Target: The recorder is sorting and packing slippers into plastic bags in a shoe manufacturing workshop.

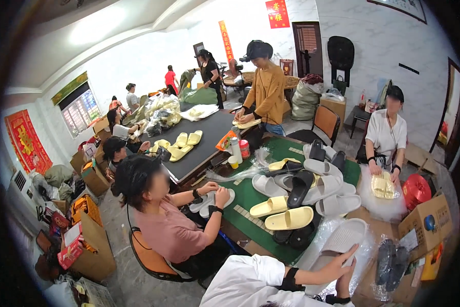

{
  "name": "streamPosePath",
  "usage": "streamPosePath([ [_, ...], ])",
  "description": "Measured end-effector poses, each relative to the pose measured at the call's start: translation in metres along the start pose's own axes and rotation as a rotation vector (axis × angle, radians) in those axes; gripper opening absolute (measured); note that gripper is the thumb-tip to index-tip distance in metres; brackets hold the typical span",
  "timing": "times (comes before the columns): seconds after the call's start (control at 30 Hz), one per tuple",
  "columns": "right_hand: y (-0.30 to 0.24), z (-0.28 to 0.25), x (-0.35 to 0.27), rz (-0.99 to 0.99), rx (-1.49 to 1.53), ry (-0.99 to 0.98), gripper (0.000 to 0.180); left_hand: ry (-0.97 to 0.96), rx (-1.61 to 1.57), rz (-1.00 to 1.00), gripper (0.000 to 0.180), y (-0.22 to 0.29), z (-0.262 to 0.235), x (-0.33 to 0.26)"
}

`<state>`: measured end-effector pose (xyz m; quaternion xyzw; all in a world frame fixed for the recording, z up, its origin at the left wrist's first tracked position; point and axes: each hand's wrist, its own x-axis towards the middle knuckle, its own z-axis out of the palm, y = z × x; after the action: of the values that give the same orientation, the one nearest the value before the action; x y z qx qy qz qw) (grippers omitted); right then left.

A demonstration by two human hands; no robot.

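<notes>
At the lower right, my left hand [331, 267] closes round a grey slide slipper [345, 236] with a ribbed sole. Beside it, my right hand [344, 284] is closed against the same slipper, partly covered by the left hand and wrist. Another grey slipper part [310, 262] shows behind my left hand. Clear plastic wrapping [367, 249] lies crinkled around the slippers. A pair of dark slippers [391, 266] in clear film lies to the right. Just beyond my hands is a loose pile with a cream slipper [289, 218], a black slipper [301, 188] and several grey ones.
A green mat [240, 217] covers part of the table. To the left, a co-worker in pink [176, 233] handles white slippers; across, one in white [387, 133] handles cream slippers over plastic sheets. A cardboard box [427, 225] and a red plastic-wrapped bundle [416, 192] stand right.
</notes>
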<state>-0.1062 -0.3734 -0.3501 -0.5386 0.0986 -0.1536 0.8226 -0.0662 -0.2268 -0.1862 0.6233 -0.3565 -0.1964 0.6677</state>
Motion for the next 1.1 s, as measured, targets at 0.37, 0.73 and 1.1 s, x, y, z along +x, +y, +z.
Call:
streamPosePath([
  [0.37, -0.040, -0.082, -0.015, -0.126, -0.216, 0.387, 0.035, 0.169, 0.275, -0.382, 0.070, -0.140, 0.063, 0.026],
  [0.73, 0.019, -0.150, -0.103, 0.176, -0.857, -0.205, 0.029, -0.659, 0.826, -0.492, 0.074, -0.222, 0.098, -0.030],
  [1.1, 0.077, -0.160, -0.354, 0.917, -0.777, 0.305, 0.041, -1.042, 1.258, -0.299, 0.098, -0.265, 0.093, -0.071],
])
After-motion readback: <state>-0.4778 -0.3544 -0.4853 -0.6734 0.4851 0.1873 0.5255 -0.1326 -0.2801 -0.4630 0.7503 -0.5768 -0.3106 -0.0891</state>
